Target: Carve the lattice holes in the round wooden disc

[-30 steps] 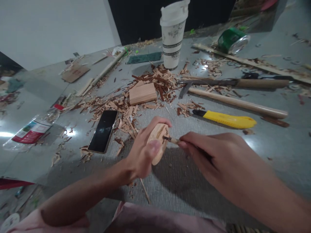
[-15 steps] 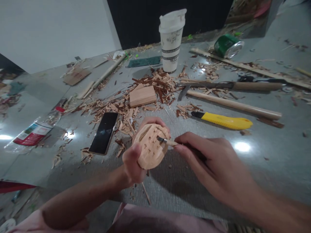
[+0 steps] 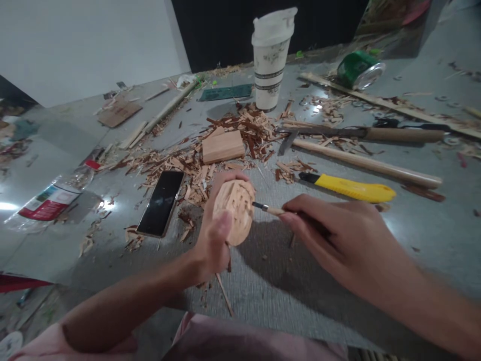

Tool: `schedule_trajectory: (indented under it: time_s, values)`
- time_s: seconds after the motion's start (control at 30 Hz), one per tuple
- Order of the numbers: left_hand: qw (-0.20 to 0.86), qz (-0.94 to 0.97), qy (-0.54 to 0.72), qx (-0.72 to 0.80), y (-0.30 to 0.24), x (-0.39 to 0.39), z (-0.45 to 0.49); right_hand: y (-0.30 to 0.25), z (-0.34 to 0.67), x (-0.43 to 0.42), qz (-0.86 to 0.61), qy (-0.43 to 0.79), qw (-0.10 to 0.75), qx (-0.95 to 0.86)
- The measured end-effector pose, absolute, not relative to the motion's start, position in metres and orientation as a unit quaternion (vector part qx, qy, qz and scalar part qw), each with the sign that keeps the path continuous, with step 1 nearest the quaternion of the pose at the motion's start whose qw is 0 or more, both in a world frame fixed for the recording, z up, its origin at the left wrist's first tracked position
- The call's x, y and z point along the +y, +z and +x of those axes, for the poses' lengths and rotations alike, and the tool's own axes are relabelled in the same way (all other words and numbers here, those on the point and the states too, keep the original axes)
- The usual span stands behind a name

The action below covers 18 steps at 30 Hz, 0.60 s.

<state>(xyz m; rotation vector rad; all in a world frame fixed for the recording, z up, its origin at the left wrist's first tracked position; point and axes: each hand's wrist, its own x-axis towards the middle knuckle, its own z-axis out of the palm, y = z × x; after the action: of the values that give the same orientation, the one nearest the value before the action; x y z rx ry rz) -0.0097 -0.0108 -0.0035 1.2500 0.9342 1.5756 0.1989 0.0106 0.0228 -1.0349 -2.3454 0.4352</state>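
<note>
My left hand is closed around a round, pale wood carving, its thumb pressed on the near face. Several small notches dot that face, which is tilted to the right. Between the fingers and thumb of my right hand is a slim carving chisel with a pale wooden handle and a short metal blade. The blade tip lies at the carving's right edge; I cannot tell whether it touches. Wood shavings and a rectangular wood block lie just beyond my left hand.
A phone and a plastic bottle lie to the left. On the right are a yellow utility knife, a wooden-handled tool and a wooden rod. A paper cup and a green can sit farther back.
My left hand has turned the carving, so its notched face shows narrower and faces more to the right. The chisel tip has moved off the middle of that face to its right edge.
</note>
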Motion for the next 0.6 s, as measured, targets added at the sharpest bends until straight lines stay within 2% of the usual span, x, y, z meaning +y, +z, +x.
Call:
schedule_trajectory:
  time_s: [0.2, 0.43, 0.6]
  values:
    - [0.604, 0.408, 0.607, 0.316, 0.005, -0.004, -0.016, 0.029, 0.199, 0.020, -0.391, 0.180, 0.300, -0.851]
    - [0.631, 0.414, 0.585, 0.296, 0.006, -0.005, -0.019, 0.027, 0.198, 0.015, -0.377, 0.176, 0.303, -0.857]
    - [0.629, 0.414, 0.566, 0.335, 0.011, -0.006, -0.019, 0.026, 0.198, 0.012, -0.346, 0.167, 0.288, -0.877]
